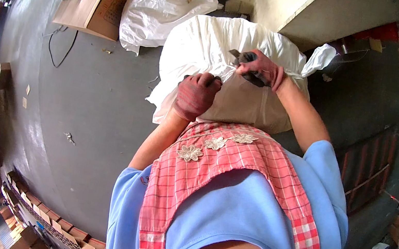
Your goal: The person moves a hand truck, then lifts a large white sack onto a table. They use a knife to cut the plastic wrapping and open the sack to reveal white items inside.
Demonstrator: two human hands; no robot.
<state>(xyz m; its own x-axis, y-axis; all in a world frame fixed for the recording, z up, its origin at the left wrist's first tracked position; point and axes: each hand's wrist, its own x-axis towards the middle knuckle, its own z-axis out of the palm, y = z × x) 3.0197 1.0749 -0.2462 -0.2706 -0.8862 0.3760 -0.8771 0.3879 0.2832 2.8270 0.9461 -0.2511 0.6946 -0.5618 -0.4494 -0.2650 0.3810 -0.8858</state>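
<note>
While the big white sack (221,55) stands on the grey floor (93,102) right in front of my apron, my gloved left hand (196,94) has its grip closed on the sack's bunched cloth. My right hand (260,69) pinches a thin white tie at the gathered neck. Behind it lie another white bag (163,6) and a cardboard box (96,4).

Left hand (197,94) palm and fingertips hidden: turned away, pressed into white sack (221,55). Sack's lower front hidden behind checked apron (233,177). Dark object in right hand (260,69) indistinct (tool or tie, cannot tell). Cardboard box (93,3) print too small.
</note>
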